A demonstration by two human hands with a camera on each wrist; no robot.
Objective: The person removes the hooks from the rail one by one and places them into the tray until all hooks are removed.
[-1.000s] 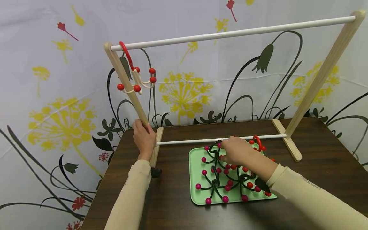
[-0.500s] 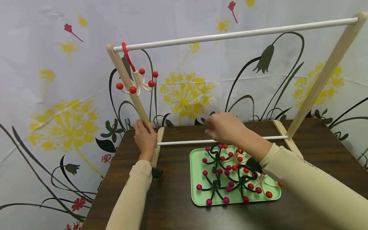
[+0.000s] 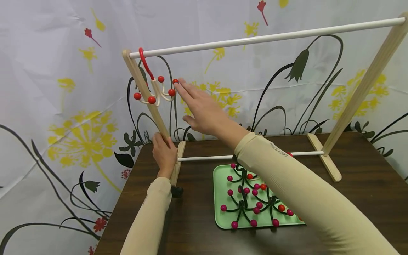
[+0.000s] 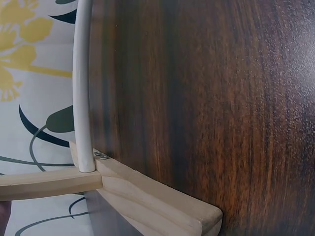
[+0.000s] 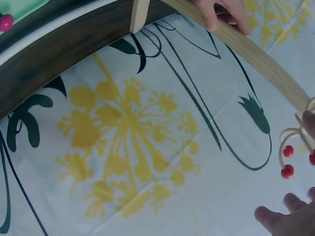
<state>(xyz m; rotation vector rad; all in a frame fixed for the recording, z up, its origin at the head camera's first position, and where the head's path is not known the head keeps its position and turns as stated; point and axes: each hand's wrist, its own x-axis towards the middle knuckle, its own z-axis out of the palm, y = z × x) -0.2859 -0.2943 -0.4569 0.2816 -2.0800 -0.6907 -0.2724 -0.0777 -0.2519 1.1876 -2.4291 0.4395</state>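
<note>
A hook ornament with a red hook, cream arms and red ball tips hangs from the white top rod, close to its left end. My right hand is raised beside it with fingers straight, fingertips right at its rightmost ball. In the right wrist view, that hand's fingers show near the red balls. Low on the left wooden post, my left hand grips the wood. The left wrist view shows the post meeting its foot, with only a sliver of the hand visible.
On the dark table lies a green tray of black-armed ornaments with magenta balls and some red-balled ones, partly hidden by my right sleeve. The stand's lower rod runs behind the tray. A flower-patterned cloth hangs behind.
My right hand has risen from over the tray, up and left to the hanging ornament, and its fingers have straightened. The ornament has turned slightly. The left hand keeps its grip on the post.
</note>
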